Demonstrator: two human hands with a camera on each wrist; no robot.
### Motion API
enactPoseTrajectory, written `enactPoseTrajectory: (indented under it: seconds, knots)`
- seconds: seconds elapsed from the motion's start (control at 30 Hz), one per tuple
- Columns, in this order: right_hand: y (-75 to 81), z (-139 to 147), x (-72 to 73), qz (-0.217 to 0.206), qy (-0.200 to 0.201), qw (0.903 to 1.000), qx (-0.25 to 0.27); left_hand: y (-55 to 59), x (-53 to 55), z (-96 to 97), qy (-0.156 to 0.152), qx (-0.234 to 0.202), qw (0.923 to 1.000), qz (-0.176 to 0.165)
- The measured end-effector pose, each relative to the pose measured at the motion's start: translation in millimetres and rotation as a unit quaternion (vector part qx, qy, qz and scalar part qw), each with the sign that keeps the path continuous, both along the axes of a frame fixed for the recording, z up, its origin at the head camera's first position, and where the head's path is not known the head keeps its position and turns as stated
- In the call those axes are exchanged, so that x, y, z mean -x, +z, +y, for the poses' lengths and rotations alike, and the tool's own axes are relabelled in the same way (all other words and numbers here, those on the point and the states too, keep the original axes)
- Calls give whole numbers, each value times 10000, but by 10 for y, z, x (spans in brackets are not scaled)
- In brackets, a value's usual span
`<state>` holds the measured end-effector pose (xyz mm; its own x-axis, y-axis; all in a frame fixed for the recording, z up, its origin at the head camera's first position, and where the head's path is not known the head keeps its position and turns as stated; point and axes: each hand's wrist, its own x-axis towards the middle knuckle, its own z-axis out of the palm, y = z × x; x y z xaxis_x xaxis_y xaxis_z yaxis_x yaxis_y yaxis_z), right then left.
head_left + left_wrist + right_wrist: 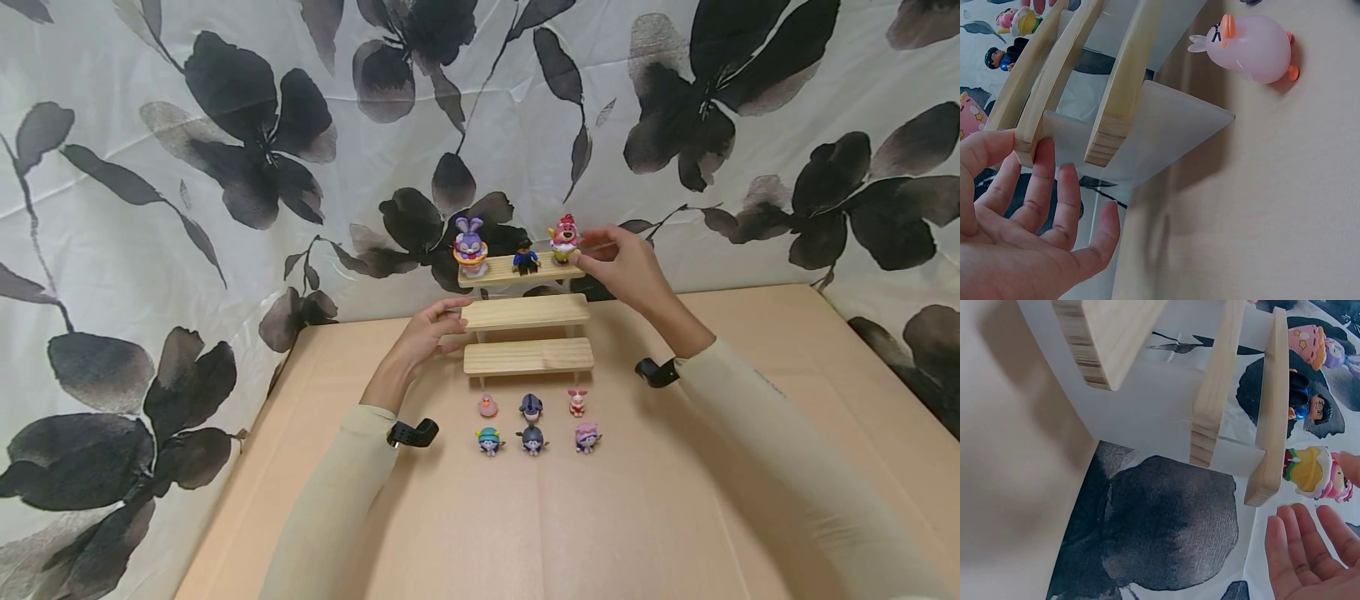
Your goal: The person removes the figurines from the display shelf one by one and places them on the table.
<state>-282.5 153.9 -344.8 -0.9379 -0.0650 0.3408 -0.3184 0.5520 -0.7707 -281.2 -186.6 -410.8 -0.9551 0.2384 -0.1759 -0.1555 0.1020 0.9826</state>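
Cloth with big black flowers hung behind everything, and it was the biggest thing to see. Below it lay a flat brown table that looked like cardboard. Two arms in pale sleeves reached out over it.

Next in size was the wooden shelf. It had three steps, like little stairs, and it stood at the back of the table, close to the cloth.

The left hand was at the left end of the middle step. Its fingers were straight and loose, and one fingertip touched the wood. It gripped nothing.

The right hand was up by the right end of the top step. Its fingers were spread and relaxed, right beside the pink toy. I could not tell if a fingertip touched the toy.

Three toys stood on the top step. The purple bunny was on the left. The pink toy was on the right. The tiny dark figure was between them.

Six smaller toys stood on the table in front of the shelf, in two rows of three. A pink duck was at the left of the back row.
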Motion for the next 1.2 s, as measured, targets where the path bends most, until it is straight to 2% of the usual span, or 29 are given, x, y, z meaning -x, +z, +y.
enactPoseTrajectory:
  seconds: [0.23, 0.53, 0.7, 0.9, 1.2]
  knots:
    - [51, -23, 85, -136, 125, 9998, 23, -4, -4, 0, 39, 28, 10000, 21]
    - [66, -75, 170, -226, 70, 9997, 16, -13, -5, -1, 47, 61, 9999, 76]
    - [84, -117, 208, -203, 179, 9994, 218, -12, 6, 2, 38, 26, 10000, 68]
    - [80, -153, 233, -212, 264, 9986, 396, -10, 8, -3, 38, -13, 10000, 66]
    - [98, -145, 215, -244, 206, 9992, 259, -15, 11, -2, 53, 2, 10000, 38]
